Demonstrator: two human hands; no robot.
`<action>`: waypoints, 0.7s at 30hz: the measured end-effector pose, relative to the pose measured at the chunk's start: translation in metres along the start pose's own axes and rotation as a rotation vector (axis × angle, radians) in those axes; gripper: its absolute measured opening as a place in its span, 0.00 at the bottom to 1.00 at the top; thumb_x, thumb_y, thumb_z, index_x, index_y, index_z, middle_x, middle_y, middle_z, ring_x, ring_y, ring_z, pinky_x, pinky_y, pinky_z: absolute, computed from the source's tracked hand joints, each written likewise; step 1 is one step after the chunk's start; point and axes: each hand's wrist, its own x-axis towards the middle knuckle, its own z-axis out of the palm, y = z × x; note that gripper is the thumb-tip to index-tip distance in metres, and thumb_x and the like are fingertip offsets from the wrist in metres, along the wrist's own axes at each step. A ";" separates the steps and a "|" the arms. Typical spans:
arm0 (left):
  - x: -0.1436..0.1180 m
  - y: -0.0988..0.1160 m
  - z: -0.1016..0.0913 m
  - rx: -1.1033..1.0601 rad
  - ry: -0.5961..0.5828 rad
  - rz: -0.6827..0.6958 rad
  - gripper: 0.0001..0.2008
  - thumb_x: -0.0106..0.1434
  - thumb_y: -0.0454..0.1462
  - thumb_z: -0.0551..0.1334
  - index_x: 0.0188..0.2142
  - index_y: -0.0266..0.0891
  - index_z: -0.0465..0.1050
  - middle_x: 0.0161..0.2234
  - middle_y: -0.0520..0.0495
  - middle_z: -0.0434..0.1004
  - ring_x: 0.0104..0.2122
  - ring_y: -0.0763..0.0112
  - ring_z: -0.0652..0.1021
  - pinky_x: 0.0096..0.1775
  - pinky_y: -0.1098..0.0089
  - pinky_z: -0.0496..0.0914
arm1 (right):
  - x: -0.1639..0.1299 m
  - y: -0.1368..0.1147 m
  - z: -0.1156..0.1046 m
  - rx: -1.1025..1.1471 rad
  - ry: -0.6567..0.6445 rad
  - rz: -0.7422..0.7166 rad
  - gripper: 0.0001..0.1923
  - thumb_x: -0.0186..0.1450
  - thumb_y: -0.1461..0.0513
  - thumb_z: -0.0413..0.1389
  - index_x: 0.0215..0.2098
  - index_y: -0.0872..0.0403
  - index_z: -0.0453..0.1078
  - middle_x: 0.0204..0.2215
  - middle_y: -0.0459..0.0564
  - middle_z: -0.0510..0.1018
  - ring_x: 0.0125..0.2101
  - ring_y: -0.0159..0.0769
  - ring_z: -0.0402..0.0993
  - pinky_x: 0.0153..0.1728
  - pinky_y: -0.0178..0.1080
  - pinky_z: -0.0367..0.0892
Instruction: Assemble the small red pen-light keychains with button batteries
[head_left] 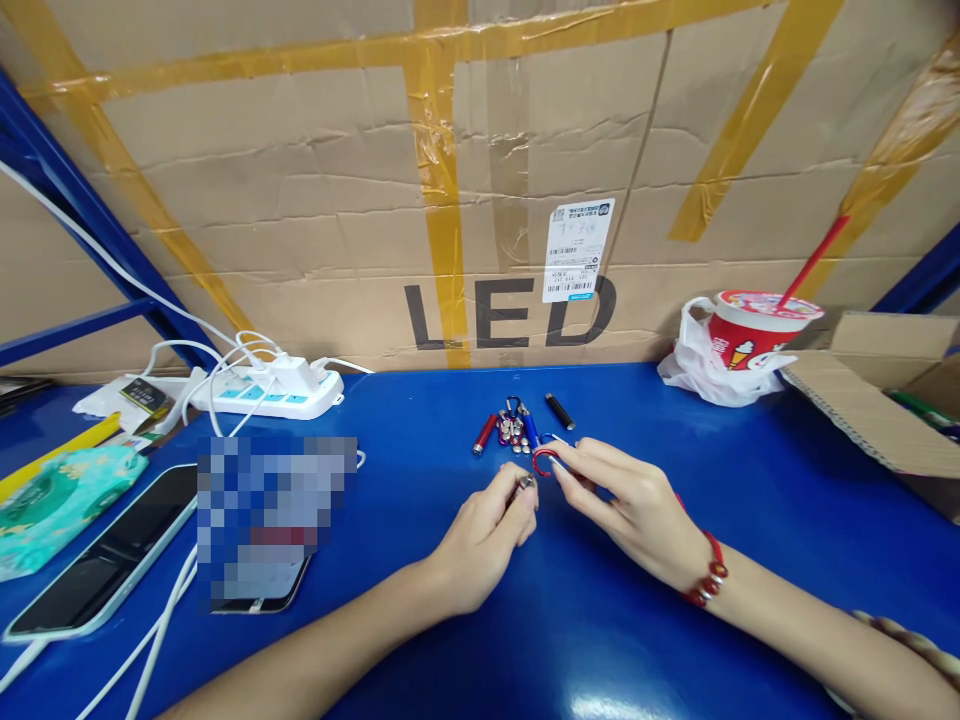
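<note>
My left hand (487, 535) is closed in a fist around a small cylinder with a silver end (527, 482), which looks like a mini flashlight; most of it is hidden by the fingers. Close beside it, my right hand (619, 500) pinches a red carabiner clip (543, 463) between thumb and fingertips. Just beyond the hands lie a red tube (484, 436), a blue tube (531, 430) and a black tube (559, 411), like small flashlights. Several silver button cells (517, 446) are heaped between the red and blue tubes, near a black carabiner (513, 403).
A white power strip (307, 400) with cables stands at the back left. Nearer are a phone (105, 555), a partly blurred second phone (281, 590) and a green tissue pack (67, 500). At right are a red cup (750, 335) in a plastic bag and an open carton (870, 390).
</note>
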 end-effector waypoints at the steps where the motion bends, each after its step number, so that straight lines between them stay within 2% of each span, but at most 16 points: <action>1: 0.000 0.000 0.000 0.031 -0.011 0.010 0.14 0.65 0.45 0.43 0.30 0.38 0.54 0.21 0.55 0.55 0.22 0.79 0.58 0.25 0.75 0.53 | 0.000 -0.002 0.000 -0.009 0.009 -0.021 0.14 0.64 0.64 0.47 0.46 0.56 0.67 0.25 0.47 0.69 0.26 0.28 0.65 0.31 0.32 0.66; 4: -0.001 -0.001 0.000 0.109 -0.044 0.048 0.13 0.65 0.43 0.42 0.31 0.38 0.56 0.21 0.55 0.57 0.22 0.78 0.59 0.27 0.75 0.55 | -0.003 -0.004 0.001 -0.034 0.013 -0.066 0.14 0.64 0.64 0.47 0.47 0.56 0.66 0.27 0.48 0.71 0.28 0.29 0.67 0.34 0.33 0.66; 9: -0.002 -0.003 0.001 0.210 -0.049 0.063 0.13 0.65 0.43 0.42 0.33 0.38 0.57 0.21 0.55 0.58 0.21 0.78 0.60 0.27 0.74 0.56 | -0.005 -0.004 0.003 -0.016 -0.019 -0.086 0.14 0.64 0.64 0.46 0.47 0.55 0.65 0.30 0.49 0.72 0.30 0.30 0.69 0.32 0.33 0.68; 16: -0.002 -0.002 0.002 0.170 0.084 0.061 0.14 0.65 0.44 0.42 0.30 0.38 0.56 0.21 0.55 0.57 0.21 0.79 0.61 0.26 0.76 0.57 | -0.004 -0.002 0.002 -0.018 -0.066 -0.057 0.15 0.65 0.63 0.46 0.48 0.55 0.65 0.27 0.48 0.71 0.28 0.29 0.68 0.31 0.32 0.68; 18: -0.002 -0.001 0.002 0.255 0.111 0.036 0.14 0.65 0.44 0.42 0.30 0.38 0.57 0.20 0.56 0.59 0.21 0.78 0.62 0.27 0.75 0.58 | -0.004 0.001 0.003 -0.026 -0.100 -0.039 0.15 0.65 0.62 0.45 0.49 0.54 0.64 0.28 0.48 0.71 0.30 0.30 0.69 0.33 0.32 0.68; 21: 0.000 0.000 -0.003 0.516 0.191 -0.006 0.14 0.65 0.43 0.42 0.32 0.40 0.59 0.24 0.54 0.64 0.25 0.76 0.67 0.30 0.74 0.60 | -0.004 0.005 0.005 -0.063 -0.186 -0.012 0.16 0.65 0.61 0.45 0.50 0.53 0.63 0.33 0.49 0.72 0.36 0.32 0.69 0.38 0.35 0.67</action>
